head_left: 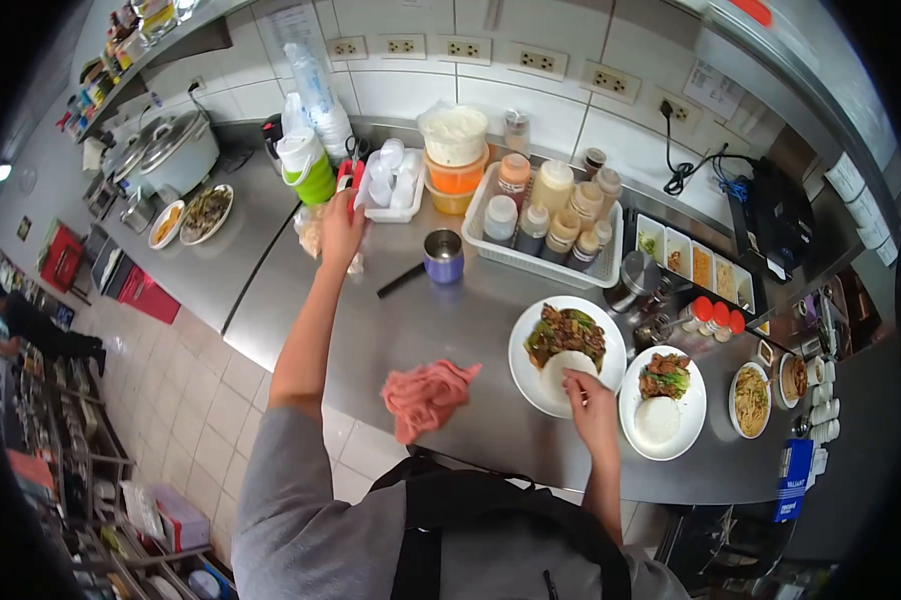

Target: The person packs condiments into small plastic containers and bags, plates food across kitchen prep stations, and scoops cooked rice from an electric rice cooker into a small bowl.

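Note:
My left hand (341, 232) reaches to the back of the counter, its fingers closed at the lower end of a red object (350, 172), beside a white tray of plastic cups (392, 183). A plastic bag (312, 228) lies next to this hand. My right hand (593, 402) is over the edge of a white plate (614, 338), its fingers pinched together at a white rice mound (565, 372). Whatever is between them is too small to name. Brown meat with greens (568, 334) lies behind the rice. A second plate (693, 420) with rice and meat stands to the right.
A pink cloth (426, 398) and a purple cup (444, 262) sit mid-counter. Behind stand a basket of sauce bottles (611, 272), stacked tubs (455, 160) and a green container (313, 180). Noodles (750, 400) are at right, a rice cooker (181, 155) at left. Another person (41, 325) is far left.

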`<act>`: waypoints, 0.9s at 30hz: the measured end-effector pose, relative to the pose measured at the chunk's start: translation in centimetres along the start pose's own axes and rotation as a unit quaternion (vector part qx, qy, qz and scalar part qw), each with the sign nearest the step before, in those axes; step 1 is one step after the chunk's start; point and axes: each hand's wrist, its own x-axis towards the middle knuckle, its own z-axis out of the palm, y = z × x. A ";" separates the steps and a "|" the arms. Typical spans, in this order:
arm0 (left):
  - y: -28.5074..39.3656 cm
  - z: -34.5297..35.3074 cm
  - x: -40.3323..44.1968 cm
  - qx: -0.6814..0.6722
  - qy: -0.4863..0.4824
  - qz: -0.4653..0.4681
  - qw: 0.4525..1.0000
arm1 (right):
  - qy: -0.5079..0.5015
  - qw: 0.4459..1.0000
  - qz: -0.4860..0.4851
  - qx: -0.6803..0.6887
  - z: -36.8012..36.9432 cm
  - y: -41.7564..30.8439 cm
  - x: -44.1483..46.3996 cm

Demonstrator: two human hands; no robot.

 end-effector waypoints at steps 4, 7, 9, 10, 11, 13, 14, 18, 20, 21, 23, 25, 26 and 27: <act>-9.3 7.7 6.9 -0.033 -0.048 0.037 0.998 | -0.006 1.000 -0.022 -0.008 4.9 -5.7 1.0; -11.2 12.1 10.5 -0.019 -0.068 -0.005 0.997 | 0.025 0.998 0.025 -0.042 6.5 -6.4 0.9; -10.4 13.2 11.8 -0.007 -0.087 0.018 0.996 | 0.045 0.995 0.054 -0.068 6.9 -6.4 0.6; -10.3 13.9 12.1 0.015 -0.101 0.037 0.994 | 0.052 0.994 0.058 -0.070 7.1 -6.4 0.5; -10.1 14.6 12.2 0.030 -0.100 0.042 0.994 | 0.059 0.992 0.076 -0.076 7.2 -6.5 0.5; -9.9 15.4 12.1 -0.004 -0.068 -0.002 0.998 | 0.072 0.989 0.100 -0.083 7.5 -6.9 0.6; -9.7 15.6 12.0 -0.030 -0.032 -0.051 0.998 | 0.070 0.988 0.104 -0.091 7.6 -7.2 0.9; -14.4 16.7 10.8 -0.020 0.034 -0.039 0.998 | 0.066 0.988 0.089 -0.107 7.7 -7.7 3.1; -16.5 16.0 10.5 0.042 -0.023 0.023 0.999 | 0.070 0.990 0.060 -0.106 7.6 -7.1 4.8; -17.4 15.8 10.4 0.106 -0.081 0.079 0.988 | 0.070 0.991 0.031 -0.106 7.6 -7.0 5.7; -17.3 14.9 11.4 0.100 -0.138 0.090 0.981 | 0.073 0.990 0.001 -0.118 7.3 -7.4 7.9; -16.6 13.7 12.4 0.093 -0.192 0.099 0.972 | 0.082 0.984 -0.081 -0.133 7.0 -7.8 10.5; -16.3 13.2 12.5 0.136 -0.224 0.119 0.958 | 0.079 0.985 -0.083 -0.131 6.8 -8.4 11.7; -16.1 12.6 12.6 0.178 -0.256 0.137 0.940 | 0.063 0.987 -0.074 -0.130 6.6 -9.3 12.8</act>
